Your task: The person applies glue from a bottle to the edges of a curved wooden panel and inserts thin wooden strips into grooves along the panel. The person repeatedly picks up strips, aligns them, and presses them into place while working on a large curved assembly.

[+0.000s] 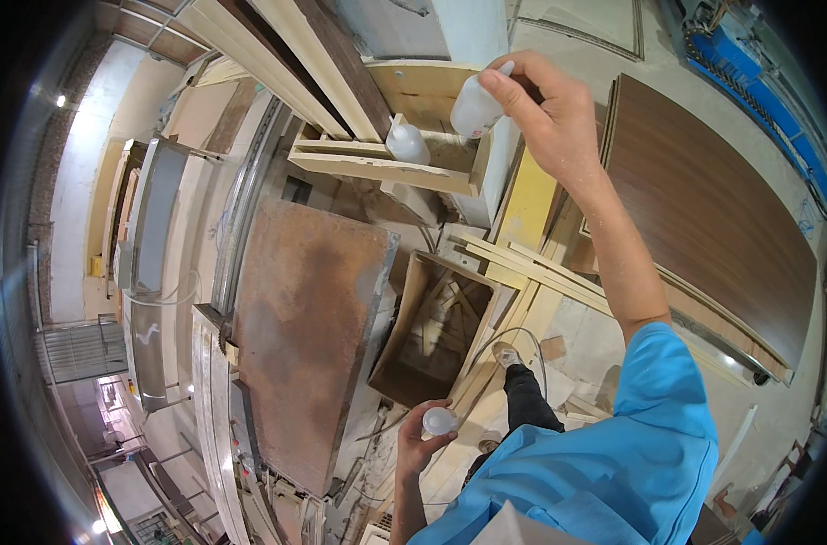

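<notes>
High in the view, my right hand [545, 109] pinches a translucent white squeeze bottle [475, 107] near its narrow end. The bottle hangs tilted over the right end of a shallow wooden box [377, 169]. A second white squeeze bottle [408, 145] stands inside that box, apart from my hand. Lower down, my left hand [421, 438] has its fingers curled round a small round white container [440, 421]. I see this container from above, so its full shape is hidden.
A rust-stained metal table [295, 318] lies left of an open bin [436, 350] with wood scraps. Long light wood strips [531, 268] cross right of the bin. Brown boards [704, 209] are stacked at right, near a blue machine [749, 91]. Tall planks [291, 54] lean behind the box.
</notes>
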`<act>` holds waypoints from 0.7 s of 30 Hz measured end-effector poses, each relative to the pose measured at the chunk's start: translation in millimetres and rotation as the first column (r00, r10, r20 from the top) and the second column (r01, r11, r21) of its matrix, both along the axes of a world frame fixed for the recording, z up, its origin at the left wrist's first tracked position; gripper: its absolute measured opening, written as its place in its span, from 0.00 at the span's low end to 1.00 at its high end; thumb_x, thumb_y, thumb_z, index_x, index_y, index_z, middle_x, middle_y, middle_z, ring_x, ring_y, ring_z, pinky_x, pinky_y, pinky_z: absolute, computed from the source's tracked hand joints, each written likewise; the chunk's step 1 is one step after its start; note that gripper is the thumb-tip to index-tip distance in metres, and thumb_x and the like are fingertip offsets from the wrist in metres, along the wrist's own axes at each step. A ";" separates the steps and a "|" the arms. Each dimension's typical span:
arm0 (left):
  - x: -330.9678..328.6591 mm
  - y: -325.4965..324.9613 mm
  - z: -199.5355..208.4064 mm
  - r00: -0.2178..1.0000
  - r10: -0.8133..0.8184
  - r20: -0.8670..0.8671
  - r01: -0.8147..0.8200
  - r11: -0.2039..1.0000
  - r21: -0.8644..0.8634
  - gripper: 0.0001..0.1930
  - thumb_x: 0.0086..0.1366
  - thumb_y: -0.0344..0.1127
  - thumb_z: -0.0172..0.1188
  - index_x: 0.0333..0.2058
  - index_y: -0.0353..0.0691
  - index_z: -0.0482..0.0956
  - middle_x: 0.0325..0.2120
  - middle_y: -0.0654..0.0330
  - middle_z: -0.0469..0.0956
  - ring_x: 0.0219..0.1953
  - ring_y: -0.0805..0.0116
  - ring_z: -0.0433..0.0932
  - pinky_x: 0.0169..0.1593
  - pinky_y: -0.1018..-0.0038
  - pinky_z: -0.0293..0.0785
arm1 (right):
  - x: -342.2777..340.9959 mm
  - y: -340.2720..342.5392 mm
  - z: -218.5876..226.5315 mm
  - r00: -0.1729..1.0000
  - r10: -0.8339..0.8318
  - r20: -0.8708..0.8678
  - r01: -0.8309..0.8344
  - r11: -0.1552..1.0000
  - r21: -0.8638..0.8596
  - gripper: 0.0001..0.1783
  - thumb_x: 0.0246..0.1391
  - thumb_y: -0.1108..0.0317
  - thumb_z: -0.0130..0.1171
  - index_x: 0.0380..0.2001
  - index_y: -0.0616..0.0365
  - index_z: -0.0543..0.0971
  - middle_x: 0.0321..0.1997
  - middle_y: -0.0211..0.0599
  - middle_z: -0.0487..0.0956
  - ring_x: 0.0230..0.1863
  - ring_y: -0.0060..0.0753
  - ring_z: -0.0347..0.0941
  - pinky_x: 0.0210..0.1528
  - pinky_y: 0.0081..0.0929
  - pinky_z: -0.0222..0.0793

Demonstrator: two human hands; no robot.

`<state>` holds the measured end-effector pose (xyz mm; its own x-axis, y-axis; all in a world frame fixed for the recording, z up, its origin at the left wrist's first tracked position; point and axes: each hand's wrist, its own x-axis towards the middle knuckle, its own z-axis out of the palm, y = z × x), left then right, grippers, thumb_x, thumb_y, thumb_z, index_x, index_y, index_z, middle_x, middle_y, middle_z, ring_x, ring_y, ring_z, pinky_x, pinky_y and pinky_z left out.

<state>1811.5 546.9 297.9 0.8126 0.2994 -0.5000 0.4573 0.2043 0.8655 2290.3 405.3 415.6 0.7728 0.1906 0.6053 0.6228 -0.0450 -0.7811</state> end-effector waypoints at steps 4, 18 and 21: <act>1.3 1.1 2.8 1.000 0.020 0.010 -0.020 1.000 -0.010 0.31 0.52 0.23 0.81 0.56 0.39 0.82 0.59 0.56 0.84 0.61 0.65 0.79 0.68 0.64 0.71 | 2.2 16.6 -12.8 0.996 0.080 -0.025 -0.083 0.980 -0.182 0.18 0.70 0.55 0.66 0.37 0.63 0.81 0.22 0.44 0.76 0.23 0.43 0.67 0.30 0.38 0.67; -11.5 -15.5 0.1 0.998 0.031 0.062 -0.032 0.999 0.014 0.33 0.51 0.25 0.82 0.57 0.39 0.82 0.58 0.56 0.83 0.63 0.63 0.78 0.69 0.62 0.69 | 12.8 43.1 -8.6 0.921 0.221 0.320 0.088 0.683 -0.725 0.07 0.59 0.67 0.59 0.34 0.59 0.82 0.35 0.49 0.81 0.41 0.56 0.79 0.45 0.50 0.76; -12.7 -14.9 -0.3 0.995 0.017 0.094 -0.020 1.000 0.022 0.31 0.53 0.25 0.81 0.56 0.41 0.83 0.56 0.60 0.84 0.60 0.67 0.79 0.67 0.65 0.70 | 21.8 64.1 -1.2 0.818 0.422 0.390 0.118 0.541 -0.833 0.09 0.58 0.68 0.59 0.31 0.59 0.85 0.34 0.50 0.82 0.40 0.57 0.80 0.46 0.50 0.78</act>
<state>1798.8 532.0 297.6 0.8496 0.3255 -0.4149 0.3705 0.1914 0.9089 2312.1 469.4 414.4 0.3142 0.8696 0.3809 0.9439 -0.3293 -0.0269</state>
